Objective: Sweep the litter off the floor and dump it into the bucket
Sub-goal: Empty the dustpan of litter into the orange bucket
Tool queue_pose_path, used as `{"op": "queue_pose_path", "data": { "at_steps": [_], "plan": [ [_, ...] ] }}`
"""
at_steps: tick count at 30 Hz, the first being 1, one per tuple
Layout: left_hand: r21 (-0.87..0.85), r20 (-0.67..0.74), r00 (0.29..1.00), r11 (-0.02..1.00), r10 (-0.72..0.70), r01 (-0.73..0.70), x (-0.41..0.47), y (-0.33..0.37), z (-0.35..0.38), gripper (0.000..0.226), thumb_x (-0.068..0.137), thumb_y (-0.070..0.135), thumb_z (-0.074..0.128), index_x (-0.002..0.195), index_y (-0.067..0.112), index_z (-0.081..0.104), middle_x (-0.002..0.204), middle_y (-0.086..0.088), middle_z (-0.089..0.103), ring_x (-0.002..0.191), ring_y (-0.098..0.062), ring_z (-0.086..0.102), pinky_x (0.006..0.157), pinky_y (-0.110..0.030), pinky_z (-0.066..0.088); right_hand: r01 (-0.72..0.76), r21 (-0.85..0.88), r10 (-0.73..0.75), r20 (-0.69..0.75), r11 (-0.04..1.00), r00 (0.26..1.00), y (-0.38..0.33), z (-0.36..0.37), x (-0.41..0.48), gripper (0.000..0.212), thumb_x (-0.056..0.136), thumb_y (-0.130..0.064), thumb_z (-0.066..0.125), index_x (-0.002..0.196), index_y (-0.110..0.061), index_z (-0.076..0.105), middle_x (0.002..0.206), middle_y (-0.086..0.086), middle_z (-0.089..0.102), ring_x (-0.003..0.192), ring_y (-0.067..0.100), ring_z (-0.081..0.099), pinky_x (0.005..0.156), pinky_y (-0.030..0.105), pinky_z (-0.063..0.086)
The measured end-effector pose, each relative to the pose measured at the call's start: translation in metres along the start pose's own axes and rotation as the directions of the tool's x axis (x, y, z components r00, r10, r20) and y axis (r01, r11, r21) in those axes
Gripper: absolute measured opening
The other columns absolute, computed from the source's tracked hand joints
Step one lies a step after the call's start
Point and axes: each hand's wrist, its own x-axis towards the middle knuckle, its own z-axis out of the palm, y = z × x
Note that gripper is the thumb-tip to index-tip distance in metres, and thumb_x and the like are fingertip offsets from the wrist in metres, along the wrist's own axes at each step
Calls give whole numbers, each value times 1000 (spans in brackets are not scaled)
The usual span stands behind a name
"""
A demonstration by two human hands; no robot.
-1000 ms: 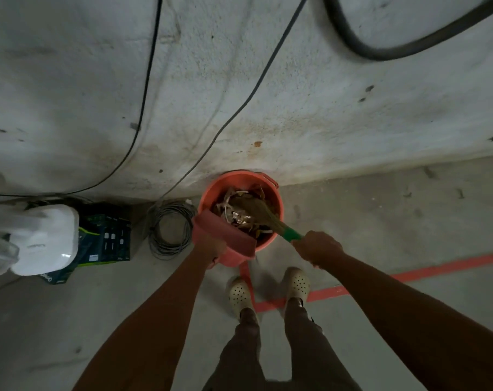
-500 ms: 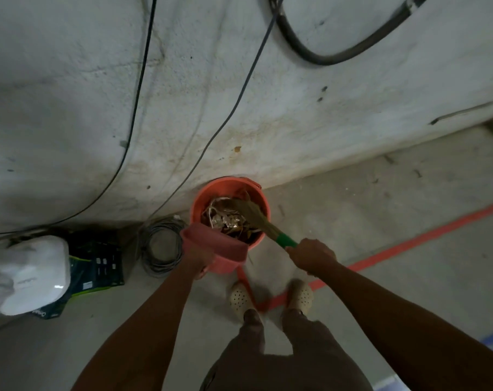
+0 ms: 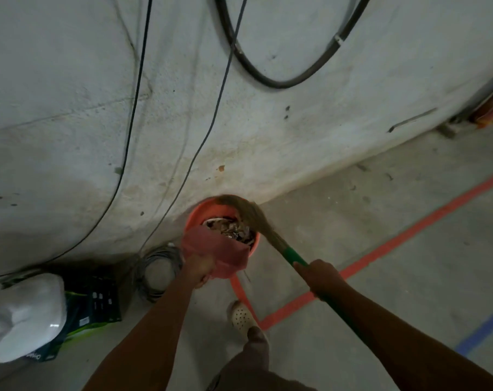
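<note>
Right now my left hand (image 3: 197, 270) is curled round the back of the pink dustpan (image 3: 220, 251), holding it tipped against the near rim of the orange bucket (image 3: 194, 220). My right hand (image 3: 321, 277) is clenched on the green handle of the broom (image 3: 292, 256), whose straw head arches over the bucket's far right rim. Litter (image 3: 231, 231), brownish scraps, lies inside the bucket, though the pan covers the near part of the opening. The bucket stands on the grey concrete floor (image 3: 381, 263) at the foot of a stained, rough white wall (image 3: 282, 131). An orange tape line (image 3: 409, 230) crosses the floor from the right and turns toward the bucket beside my pale perforated shoe (image 3: 241, 316); a strip of blue tape (image 3: 482, 331) shows further right. Left of the bucket a coil of cable (image 3: 157, 269) lies by the wall, then a dark box (image 3: 98, 300) and a white bag (image 3: 25, 314). Two thin cables (image 3: 135, 94) hang down the wall, and a thick black hose (image 3: 268, 79) loops above them, its ends cut off at the top edge. The broom head is blurred, my fingers on the pan are hidden under the hand, and an orange shape (image 3: 492, 107) at the far right edge is too cropped to name.
</note>
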Motion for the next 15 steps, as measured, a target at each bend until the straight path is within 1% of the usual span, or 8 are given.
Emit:
{"op": "queue_pose_path", "data": {
  "at_steps": [2,3,5,7,9,10,12,15],
  "plan": [
    [16,-8,999,999,49,-49,-16,-5,9,27,98,27,54,81,7,54,37,-1,42,29,-11,35,41,-15,26,17,43,-16,-20,999,1000,16,9,-21,57,100,-60,49,82,-7,61,67,7,66,49,16,61,56,31,58],
    [42,-14,994,994,106,-106,-26,-9,14,26,98,32,55,90,7,57,42,-2,45,33,-13,38,41,-16,28,27,73,-25,-32,997,999,24,13,-33,56,100,-59,49,84,-7,62,68,7,65,49,16,61,55,30,57],
    [109,-31,982,977,187,-183,-47,-19,24,29,93,32,61,101,4,60,57,-7,54,41,-18,47,38,-17,31,36,142,-27,-64,989,998,43,23,-61,54,100,-60,48,86,-9,61,70,8,66,50,16,62,51,28,56],
    [167,-57,963,954,262,-249,-75,-28,36,34,88,33,66,102,2,62,74,-15,67,54,-28,61,43,-22,38,53,209,-28,-121,976,992,63,32,-93,53,99,-62,48,86,-12,59,71,7,67,50,16,62,45,26,51],
    [187,-63,934,923,353,-337,-99,-39,51,36,86,39,67,101,7,63,83,-15,69,69,-34,67,49,-28,43,68,274,-15,-188,959,982,83,40,-124,51,99,-63,47,85,-14,57,71,6,66,51,15,63,45,25,49],
    [194,-50,920,908,388,-372,-111,-42,59,33,85,38,67,99,8,64,82,-13,69,72,-34,67,52,-32,47,71,304,0,-225,950,974,92,42,-139,51,98,-63,47,84,-16,57,72,6,67,53,16,65,47,28,53],
    [190,-43,892,880,450,-435,-131,-43,75,28,81,35,67,94,10,66,82,-13,69,79,-36,68,64,-42,55,75,358,41,-306,931,951,111,44,-166,52,97,-67,46,82,-18,58,73,7,68,59,21,68,57,37,61],
    [188,-40,815,806,578,-562,-166,-24,96,41,75,40,65,100,8,68,93,-15,72,90,-36,68,79,-45,54,83,457,123,-403,885,907,135,36,-198,56,95,-70,46,81,-17,59,72,8,69,62,25,69,64,46,62]
  ]
}}
